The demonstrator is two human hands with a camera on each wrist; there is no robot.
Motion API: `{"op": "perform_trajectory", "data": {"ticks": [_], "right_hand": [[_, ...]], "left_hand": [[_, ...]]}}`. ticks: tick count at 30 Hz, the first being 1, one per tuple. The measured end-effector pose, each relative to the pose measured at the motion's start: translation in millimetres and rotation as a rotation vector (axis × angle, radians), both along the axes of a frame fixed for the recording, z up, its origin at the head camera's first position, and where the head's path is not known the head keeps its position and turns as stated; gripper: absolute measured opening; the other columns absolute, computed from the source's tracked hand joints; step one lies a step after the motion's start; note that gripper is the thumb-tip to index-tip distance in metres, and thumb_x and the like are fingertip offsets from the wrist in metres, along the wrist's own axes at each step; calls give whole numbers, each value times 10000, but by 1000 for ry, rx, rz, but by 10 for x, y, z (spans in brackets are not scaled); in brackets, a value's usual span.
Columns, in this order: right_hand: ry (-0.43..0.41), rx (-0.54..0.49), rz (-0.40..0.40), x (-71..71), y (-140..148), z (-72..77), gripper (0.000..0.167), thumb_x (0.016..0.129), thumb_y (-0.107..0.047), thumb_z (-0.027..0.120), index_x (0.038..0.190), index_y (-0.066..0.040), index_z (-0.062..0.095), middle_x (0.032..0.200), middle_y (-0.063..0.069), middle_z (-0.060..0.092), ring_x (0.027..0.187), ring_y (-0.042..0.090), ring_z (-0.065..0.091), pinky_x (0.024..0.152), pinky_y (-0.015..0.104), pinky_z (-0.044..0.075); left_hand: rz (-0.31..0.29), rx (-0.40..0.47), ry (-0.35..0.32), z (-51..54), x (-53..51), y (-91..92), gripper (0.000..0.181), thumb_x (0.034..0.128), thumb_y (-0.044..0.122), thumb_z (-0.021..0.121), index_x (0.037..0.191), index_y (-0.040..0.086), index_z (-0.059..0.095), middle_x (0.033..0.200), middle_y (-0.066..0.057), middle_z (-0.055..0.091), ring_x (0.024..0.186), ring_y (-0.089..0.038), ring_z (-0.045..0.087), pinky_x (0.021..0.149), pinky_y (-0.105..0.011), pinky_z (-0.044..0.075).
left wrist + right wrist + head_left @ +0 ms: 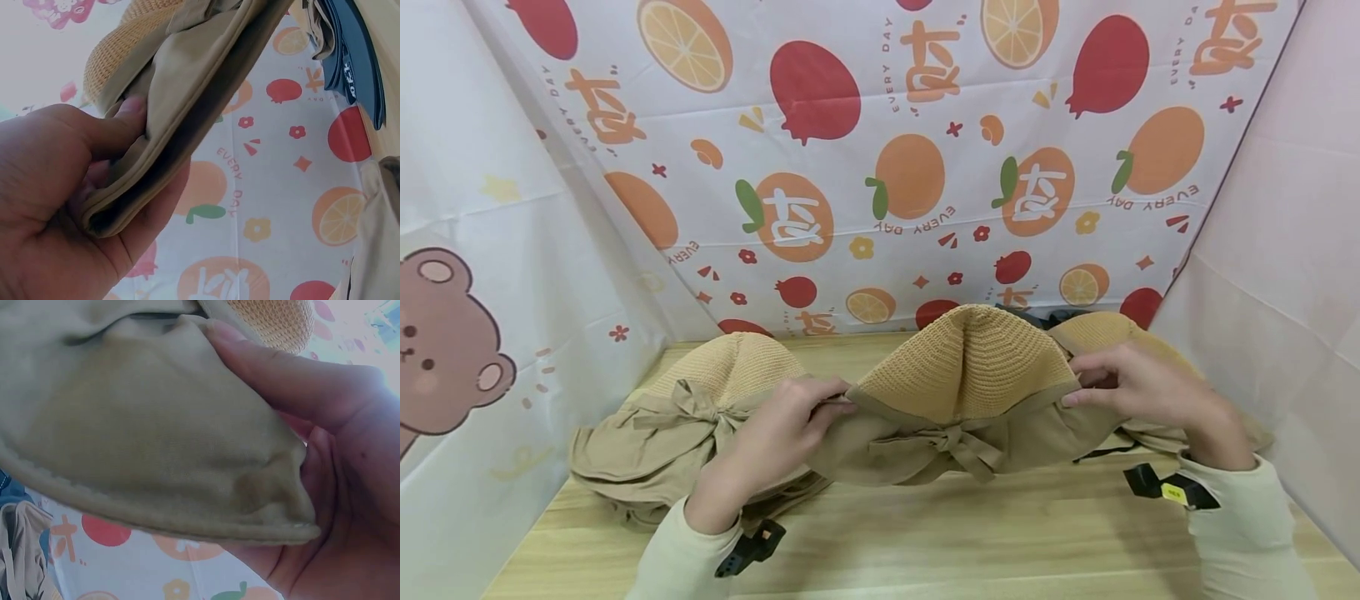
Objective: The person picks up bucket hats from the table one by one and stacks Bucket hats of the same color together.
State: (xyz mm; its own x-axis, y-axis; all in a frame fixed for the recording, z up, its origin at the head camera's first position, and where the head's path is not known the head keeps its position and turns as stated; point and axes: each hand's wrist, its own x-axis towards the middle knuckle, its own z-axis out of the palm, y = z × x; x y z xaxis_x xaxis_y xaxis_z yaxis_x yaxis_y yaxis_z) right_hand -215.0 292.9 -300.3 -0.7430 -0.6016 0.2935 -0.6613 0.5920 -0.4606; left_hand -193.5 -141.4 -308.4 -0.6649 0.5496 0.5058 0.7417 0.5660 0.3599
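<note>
A sun hat [955,375] with a woven straw-coloured crown, khaki cloth brim and a bow is held up above the table, folded flat. My left hand [775,437] pinches its left end, thumb on the cloth near the crown's edge. At the opposite end my right hand [1138,387] grips the brim, thumb on top and fingers behind. In the left wrist view the folded brim [187,106] lies between thumb and fingers of the left hand [56,187]. The right wrist view has the cloth brim [156,437] filling much of the frame, gripped by the right hand [350,469].
A stack of similar khaki hats [647,442] lies on the wooden table [940,542] at the left. More hats [1097,329], with dark blue cloth [356,56] among them, lie at the back right. Printed fabric walls [865,100] enclose the back and sides.
</note>
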Motion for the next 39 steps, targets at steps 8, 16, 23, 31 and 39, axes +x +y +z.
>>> {"op": "perform_trajectory", "data": {"ticks": [8, 16, 23, 31, 39], "right_hand": [[-52, 27, -20, -2, -38, -22, 118, 920, -208, 787, 903, -299, 713, 777, -170, 571, 671, -19, 507, 580, 202, 451], [-84, 3, 21, 6, -43, -18, 215, 937, -183, 766, 812, -282, 622, 690, -212, 402, 602, -52, 373, 531, 187, 374], [-85, -2, 28, 60, -53, -12, 92, 938, -202, 766, 906, -264, 706, 694, -201, 561, 592, -47, 444, 530, 190, 408], [-7, -44, 2, 106, -121, -8, 139, 925, -185, 779, 1017, -286, 754, 781, -193, 712, 624, -37, 535, 537, 190, 438], [183, -89, -48, 50, -383, -54, 169, 893, -122, 804, 941, -274, 748, 717, -199, 646, 588, -39, 504, 530, 178, 446]], "left_hand": [[65, -44, 19, 17, 1, -47, 93, 875, 54, 800, 948, 110, 811, 895, 14, 803, 717, 20, 627, 623, -192, 525], [105, -75, 3, 45, 60, -80, 111, 843, 45, 825, 927, 119, 828, 881, 4, 807, 695, 36, 609, 598, -182, 501], [104, -88, -21, 48, 129, -85, 91, 844, 27, 821, 897, 101, 818, 840, 0, 789, 646, 28, 551, 553, -178, 452], [169, -105, -21, 126, 175, -147, 77, 877, 60, 800, 889, 135, 808, 834, 61, 775, 681, 7, 556, 610, -204, 467], [215, -80, 65, 273, 155, -377, 109, 866, 59, 809, 917, 155, 815, 840, 60, 771, 665, 4, 524, 612, -221, 456]]}}
